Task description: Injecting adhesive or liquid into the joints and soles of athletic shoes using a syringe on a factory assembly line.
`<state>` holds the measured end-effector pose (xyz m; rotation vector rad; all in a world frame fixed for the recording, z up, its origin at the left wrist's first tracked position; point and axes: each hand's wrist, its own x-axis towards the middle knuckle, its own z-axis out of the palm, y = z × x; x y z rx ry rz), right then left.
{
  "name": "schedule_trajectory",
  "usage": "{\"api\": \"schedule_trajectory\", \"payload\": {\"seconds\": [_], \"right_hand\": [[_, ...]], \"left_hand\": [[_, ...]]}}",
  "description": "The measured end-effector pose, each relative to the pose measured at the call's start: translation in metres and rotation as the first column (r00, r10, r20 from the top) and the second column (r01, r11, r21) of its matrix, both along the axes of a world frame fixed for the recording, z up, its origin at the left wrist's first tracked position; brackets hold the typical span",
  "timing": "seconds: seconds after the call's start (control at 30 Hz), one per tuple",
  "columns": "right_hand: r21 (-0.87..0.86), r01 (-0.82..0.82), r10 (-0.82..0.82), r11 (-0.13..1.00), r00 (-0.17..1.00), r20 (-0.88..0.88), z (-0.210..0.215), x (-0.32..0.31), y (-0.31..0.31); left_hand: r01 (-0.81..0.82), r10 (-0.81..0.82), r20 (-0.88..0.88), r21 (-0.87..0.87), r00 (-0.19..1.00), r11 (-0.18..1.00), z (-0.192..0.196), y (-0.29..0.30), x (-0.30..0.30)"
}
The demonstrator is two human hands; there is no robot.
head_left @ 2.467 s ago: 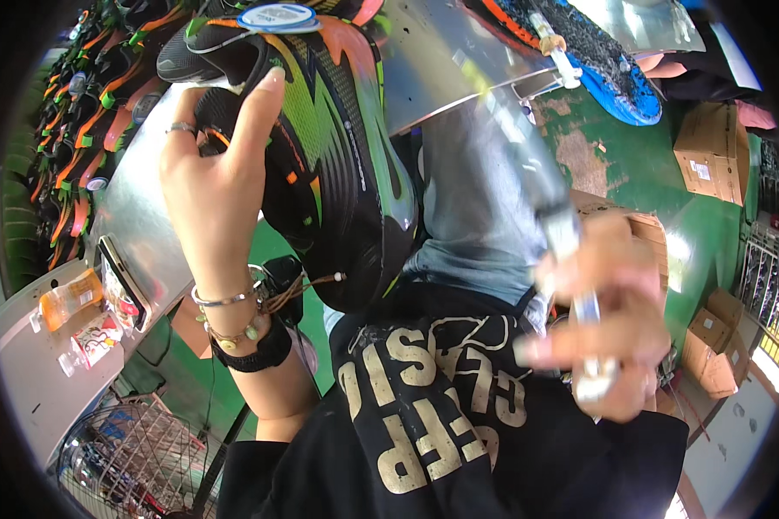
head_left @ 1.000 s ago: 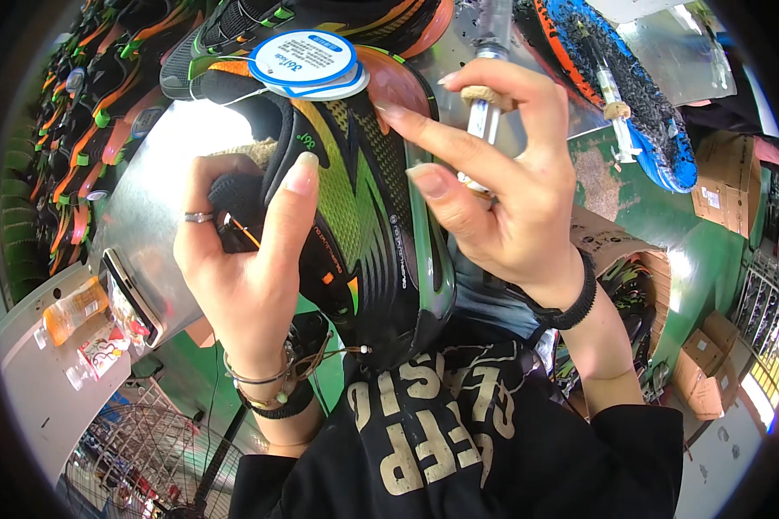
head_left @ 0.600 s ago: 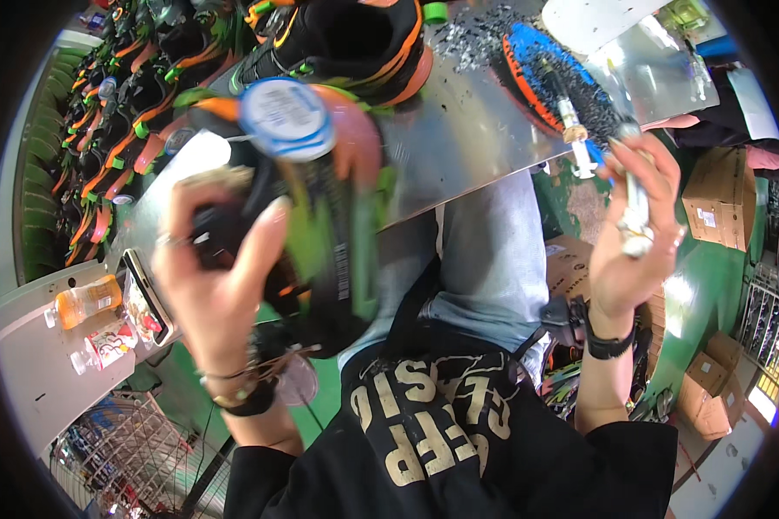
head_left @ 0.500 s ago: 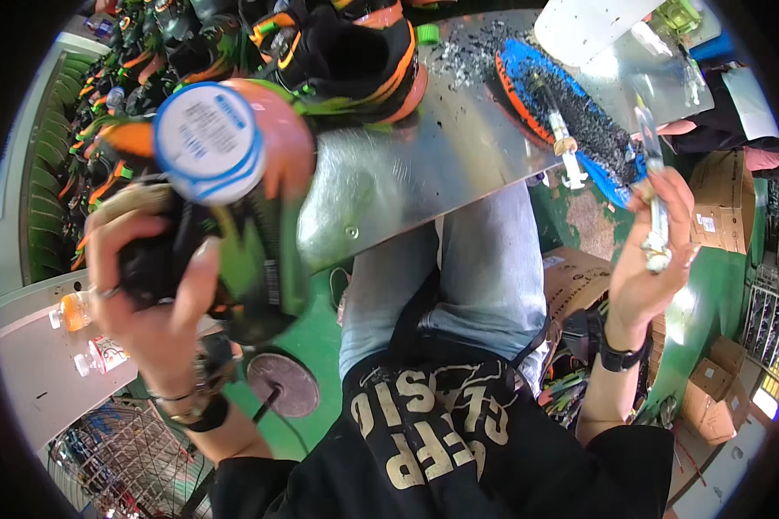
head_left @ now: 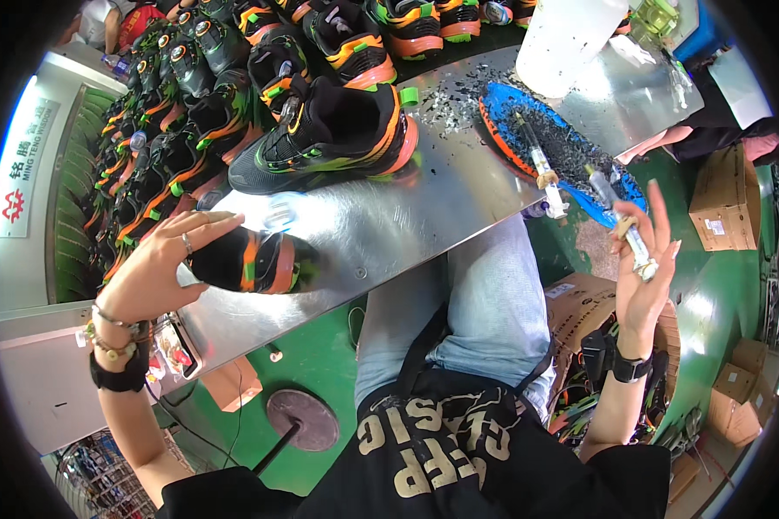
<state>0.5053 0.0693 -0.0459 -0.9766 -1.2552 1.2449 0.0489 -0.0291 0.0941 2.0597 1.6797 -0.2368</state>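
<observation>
My left hand (head_left: pixel 160 268) is on the heel end of a black, orange and green shoe (head_left: pixel 260 262), fingers spread over its top. The shoe lies on its side on the shiny metal table (head_left: pixel 407 216), blurred. My right hand (head_left: pixel 640 277) is raised beside the table's right end, fingers fanned. It holds a thin clear-handled brush (head_left: pixel 621 218) between them. The brush tip points up toward a blue and orange dish (head_left: pixel 502 121) full of dark crumbs. A second brush (head_left: pixel 541 164) rests in that dish.
A finished shoe (head_left: pixel 337 130) stands upright mid-table, and rows of similar shoes (head_left: pixel 173 130) fill the left and back. A white container (head_left: pixel 563 35) stands at the back right. Cardboard boxes (head_left: pixel 723 199) and a round stand base (head_left: pixel 301 419) sit on the green floor. Another person's arm (head_left: pixel 666 143) reaches in at right.
My left hand has brought the shoe down from in front of my face onto the table. My right hand has swung out to the right with the brush.
</observation>
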Motion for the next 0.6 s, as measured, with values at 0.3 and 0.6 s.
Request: {"api": "schedule_trajectory", "payload": {"seconds": [0.3,0.6], "right_hand": [[-0.028,0.081,-0.084,0.996,0.989,-0.119,-0.006,0.004,-0.005],[0.025,0.013,-0.008,1.000,0.979,-0.203,-0.014,0.020,-0.013]], "left_hand": [[-0.006,-0.085,0.112,0.637,0.990,0.771,-0.018,0.068,0.101],[0.006,0.600,-0.456,0.800,0.658,0.600,-0.097,0.108,0.127]]}}
